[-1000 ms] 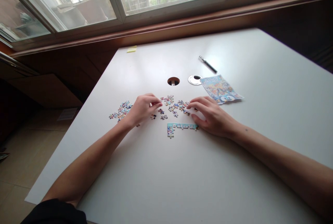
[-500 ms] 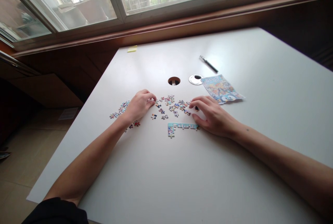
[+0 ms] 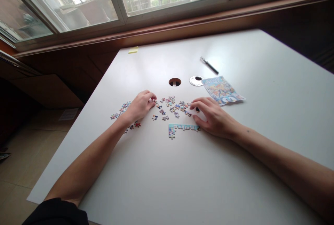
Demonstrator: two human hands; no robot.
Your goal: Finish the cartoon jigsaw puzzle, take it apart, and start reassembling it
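Observation:
Over the left side of the loose jigsaw pieces [image 3: 162,112], my left hand [image 3: 142,103] has its thumb and index finger closed round a small jigsaw piece [image 3: 156,101]. Its other fingers are curled in. My right hand [image 3: 212,118] rests on the table at the right of the pieces, thumb and fingers apart with nothing gripped between them. Beside its thumb lies a joined, L-shaped puzzle edge [image 3: 180,126], mostly light blue. A dark piece [image 3: 197,110] shows under the right fingers.
Another heap of pieces [image 3: 122,110] lies partly behind my left hand. A picture sheet [image 3: 223,89], a pen [image 3: 209,65], a round metal cover [image 3: 194,80] and a cable hole [image 3: 174,82] are farther back on the white table [image 3: 167,176]. A yellow note [image 3: 133,49] sticks near the far edge.
Both hands keep almost the same place and pose. The whole view has shifted very slightly; the pieces and joined edge look unchanged.

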